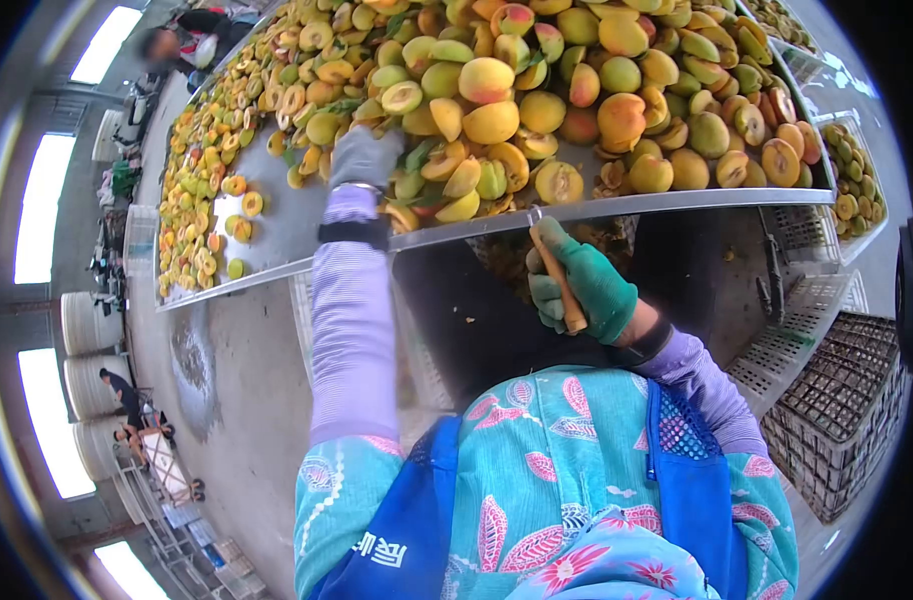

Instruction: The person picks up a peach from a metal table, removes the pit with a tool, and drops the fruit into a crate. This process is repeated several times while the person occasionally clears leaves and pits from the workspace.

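Note:
My left hand (365,160), in a grey glove, reaches over the metal table (287,225) at the edge of the fruit pile. Its fingers are blurred and partly hidden among the fruit, so whether it holds a piece cannot be made out. In a green glove, my right hand (589,285) is closed around a wooden handle (559,275) just below the table's front rim. A small metal tip shows at the handle's upper end. Whole and halved yellow-orange fruits (492,122) are heaped behind the rim, some with their pits showing.
Crates of fruit (857,190) stand at the right, with a dark lattice crate (837,410) and a white perforated crate (792,335) below. Large white tubs (92,375) line the left wall. Other people (127,400) are far off at the left and upper left.

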Demonstrator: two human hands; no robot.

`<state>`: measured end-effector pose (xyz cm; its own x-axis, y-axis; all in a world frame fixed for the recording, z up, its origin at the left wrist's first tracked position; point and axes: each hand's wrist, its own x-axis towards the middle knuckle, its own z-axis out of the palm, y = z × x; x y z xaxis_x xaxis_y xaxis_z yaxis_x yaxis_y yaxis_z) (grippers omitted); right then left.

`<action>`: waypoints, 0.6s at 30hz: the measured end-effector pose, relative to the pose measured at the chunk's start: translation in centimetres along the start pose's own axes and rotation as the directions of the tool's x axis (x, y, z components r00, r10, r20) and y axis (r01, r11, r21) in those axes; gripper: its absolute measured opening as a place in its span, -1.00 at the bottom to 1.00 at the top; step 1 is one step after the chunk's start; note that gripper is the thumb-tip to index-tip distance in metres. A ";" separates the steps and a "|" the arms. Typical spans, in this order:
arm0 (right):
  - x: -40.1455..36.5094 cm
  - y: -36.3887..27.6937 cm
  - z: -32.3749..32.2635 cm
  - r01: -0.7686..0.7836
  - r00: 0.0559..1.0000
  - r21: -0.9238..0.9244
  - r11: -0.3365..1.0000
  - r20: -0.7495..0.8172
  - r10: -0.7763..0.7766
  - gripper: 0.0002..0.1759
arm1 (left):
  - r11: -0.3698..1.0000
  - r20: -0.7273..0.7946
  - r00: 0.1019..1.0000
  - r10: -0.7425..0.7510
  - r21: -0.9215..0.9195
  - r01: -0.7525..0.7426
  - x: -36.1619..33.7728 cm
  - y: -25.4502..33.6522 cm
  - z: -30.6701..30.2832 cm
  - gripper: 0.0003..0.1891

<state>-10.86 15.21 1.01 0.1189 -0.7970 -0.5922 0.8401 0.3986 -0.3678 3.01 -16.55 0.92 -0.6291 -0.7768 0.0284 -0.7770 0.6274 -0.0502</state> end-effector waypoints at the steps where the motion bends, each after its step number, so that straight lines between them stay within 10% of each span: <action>1: -0.4 -0.5 0.3 0.000 1.000 -0.054 0.999 -0.022 -0.001 -0.53 | 0.984 0.050 0.989 -0.137 -0.106 0.142 0.0 1.2 -1.6 -0.66; 3: 0.0 -0.5 0.9 0.110 0.994 -0.192 0.975 0.000 -0.112 -0.56 | 0.950 0.016 0.986 0.164 -0.270 -0.154 -1.4 -2.1 -0.8 -0.62; 5: 2.0 0.0 1.4 0.336 0.942 -0.343 0.877 0.109 -0.318 -0.60 | 0.432 0.234 0.952 -0.199 -0.851 0.299 -4.3 -2.0 -1.1 -0.55; 7: 4.6 0.7 2.7 0.655 0.644 -0.725 0.213 0.388 -0.660 -0.54 | 0.199 0.138 0.967 -0.214 -0.963 0.182 -7.6 -0.6 -1.2 -0.53; 9: 5.4 0.6 5.1 0.557 0.679 -0.817 0.151 0.342 -0.650 -0.51 | -0.036 0.053 0.984 -0.170 -0.998 0.047 -10.1 2.0 -1.4 -0.59; 11: 7.4 0.6 5.3 0.466 0.685 -0.880 0.090 0.295 -0.666 -0.50 | 0.178 -0.288 0.957 0.021 -0.941 -0.287 -11.6 5.3 -1.9 -0.64; 13: 9.8 0.1 3.9 0.391 0.685 -0.916 0.093 0.222 -0.694 -0.42 | 0.299 -0.283 0.958 0.038 -0.912 -0.281 -11.1 6.5 -1.7 -0.67; 15: 9.8 -0.5 2.4 0.548 0.668 -0.734 0.401 0.095 -0.738 -0.35 | 0.333 0.039 0.980 -0.196 -0.937 0.104 -9.5 7.1 -1.1 -0.68; 18: 8.6 -1.5 0.1 0.556 0.717 -0.593 0.582 -0.012 -0.697 -0.43 | 0.715 -0.284 0.959 0.023 -0.666 -0.215 -8.8 8.3 -0.2 -0.58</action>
<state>-11.01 7.73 -3.42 -0.5073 -0.8435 -0.1767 0.2411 0.0579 -0.9688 2.05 -4.49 0.45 -0.6272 -0.7147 0.3096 -0.4344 0.6509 0.6226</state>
